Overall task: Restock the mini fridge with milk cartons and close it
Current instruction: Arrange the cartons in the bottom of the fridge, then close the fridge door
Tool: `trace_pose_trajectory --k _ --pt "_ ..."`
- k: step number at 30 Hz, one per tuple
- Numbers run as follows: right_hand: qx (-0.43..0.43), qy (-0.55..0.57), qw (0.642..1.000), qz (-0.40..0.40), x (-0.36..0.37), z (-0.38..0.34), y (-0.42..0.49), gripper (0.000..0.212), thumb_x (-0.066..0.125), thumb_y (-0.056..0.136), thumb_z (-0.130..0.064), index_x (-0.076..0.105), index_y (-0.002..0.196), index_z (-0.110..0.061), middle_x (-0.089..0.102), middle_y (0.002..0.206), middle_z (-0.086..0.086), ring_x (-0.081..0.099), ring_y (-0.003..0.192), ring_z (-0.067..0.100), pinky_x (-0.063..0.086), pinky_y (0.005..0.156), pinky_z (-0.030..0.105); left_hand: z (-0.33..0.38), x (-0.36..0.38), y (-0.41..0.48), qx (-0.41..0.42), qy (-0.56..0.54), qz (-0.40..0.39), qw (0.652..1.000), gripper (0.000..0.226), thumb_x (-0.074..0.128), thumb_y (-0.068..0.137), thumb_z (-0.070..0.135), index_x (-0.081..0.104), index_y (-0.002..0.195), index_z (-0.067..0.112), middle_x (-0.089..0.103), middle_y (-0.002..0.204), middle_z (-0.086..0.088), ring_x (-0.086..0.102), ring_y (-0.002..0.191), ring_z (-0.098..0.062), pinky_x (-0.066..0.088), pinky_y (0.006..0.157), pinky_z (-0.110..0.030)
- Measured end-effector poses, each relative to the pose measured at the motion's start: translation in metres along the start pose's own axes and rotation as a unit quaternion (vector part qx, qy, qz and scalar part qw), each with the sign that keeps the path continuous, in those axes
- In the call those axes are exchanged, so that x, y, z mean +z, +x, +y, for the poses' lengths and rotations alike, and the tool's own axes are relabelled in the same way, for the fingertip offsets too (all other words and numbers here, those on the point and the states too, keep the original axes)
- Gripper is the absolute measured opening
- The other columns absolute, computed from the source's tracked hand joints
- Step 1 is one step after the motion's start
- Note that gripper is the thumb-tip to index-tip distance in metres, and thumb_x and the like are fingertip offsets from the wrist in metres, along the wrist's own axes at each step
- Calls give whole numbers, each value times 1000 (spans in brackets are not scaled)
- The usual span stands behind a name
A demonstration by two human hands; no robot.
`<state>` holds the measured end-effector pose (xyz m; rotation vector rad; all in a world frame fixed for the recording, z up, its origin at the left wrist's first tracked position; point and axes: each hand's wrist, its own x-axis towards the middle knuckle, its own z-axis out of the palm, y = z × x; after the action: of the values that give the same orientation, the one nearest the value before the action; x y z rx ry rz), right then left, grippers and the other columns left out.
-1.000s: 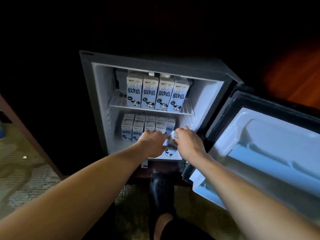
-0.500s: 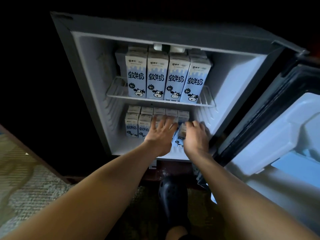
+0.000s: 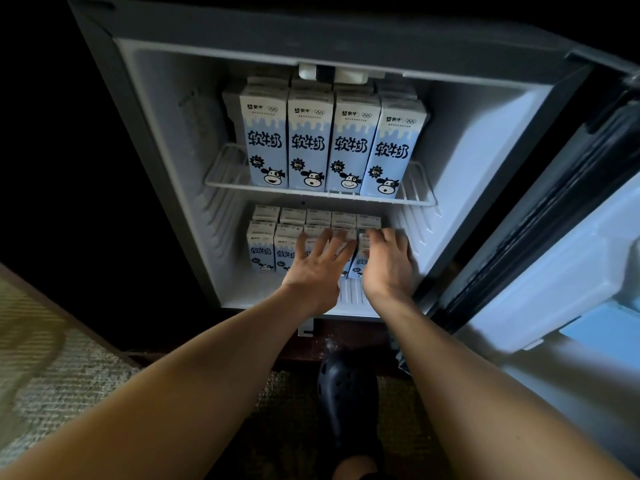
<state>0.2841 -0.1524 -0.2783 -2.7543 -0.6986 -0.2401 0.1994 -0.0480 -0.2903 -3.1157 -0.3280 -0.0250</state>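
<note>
Dark room, white-lined grey mini fridge (image 3: 485, 161) open: left hand (image 3: 313, 268) flat, unclenched, right hand (image 3: 388, 263) cupping stiff, light blue-and-white milk carton (image 3: 358, 263); grip flat sides.

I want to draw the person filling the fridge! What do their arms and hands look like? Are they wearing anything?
Both arms are bare all the way up, with no sleeves showing. The left hand and right hand wear no gloves, and no rings, watch or bracelets can be seen. The one thing worn that shows is a dark rubber clog with round holes on one foot.

Cartons (image 3: 332, 143) on shelf (image 3: 318, 194) — more below.
</note>
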Motion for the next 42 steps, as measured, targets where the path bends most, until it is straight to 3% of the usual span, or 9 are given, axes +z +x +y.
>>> trace_pose_trajectory --k 7,16,21,25,29,34,38,42 --pt "6 5 1000 -2 7 2 2 45 60 91 -8 52 134 -18 43 141 4 36 138 28 45 103 48 -2 4 -1 12 23 -15 1000 94 56 91 18 -11 157 22 -17 165 -3 -16 152 -28 -4 118 -62" --pt "-35 -38 999 -13 5 6 -11 71 73 79 -9 43 143 -18 40 145 7 40 135 30 48 99 43 -7 3 -5 19 29 -29 999 98 52 88 10 -16 157 23 -26 162 -8 -23 150 -29 -6 118 -62" --pt "-60 -42 996 -54 -16 9 -22 68 68 84 -17 39 146 -16 41 149 5 30 144 31 29 117 47 -2 -19 -26 25 35 -67 997 94 49 90 9 -17 157 23 -30 162 -6 -27 149 -29 -7 120 -60" --pt "-94 9 991 -98 -50 5 -50 60 58 93 -19 35 148 -13 36 151 4 35 137 27 41 108 40 -1 -54 -53 49 57 -83 994 83 46 100 24 -15 157 23 -25 163 -8 -22 150 -28 -5 121 -58" --pt "-127 0 985 -119 -91 7 -82 51 50 97 -29 37 144 -12 38 147 3 41 131 26 43 101 40 10 -94 -82 57 66 -63 994 70 31 105 44 -6 159 21 -17 165 -8 -19 151 -28 -6 119 -63" --pt "-125 15 986 -109 -168 5 -118 53 47 100 -34 34 146 -12 36 152 5 35 140 27 35 112 41 38 -149 -130 62 68 -68 993 69 28 105 48 -4 160 21 -19 165 -5 -23 150 -26 -9 117 -62" --pt "-170 -32 982 -76 -228 9 -145 52 48 99 -30 36 146 -12 39 150 4 33 140 23 30 114 37 59 -192 -168 32 -9 -57 998 68 26 104 51 -2 160 22 -19 165 -4 -25 150 -24 -14 117 -62" --pt "-174 -16 984 -41 -282 14 -168 54 47 100 -31 35 149 -12 38 153 4 32 142 22 28 115 36 83 -235 -191 66 34 -11 997 68 26 104 52 2 160 20 -17 166 -5 -21 151 -24 -12 117 -62"
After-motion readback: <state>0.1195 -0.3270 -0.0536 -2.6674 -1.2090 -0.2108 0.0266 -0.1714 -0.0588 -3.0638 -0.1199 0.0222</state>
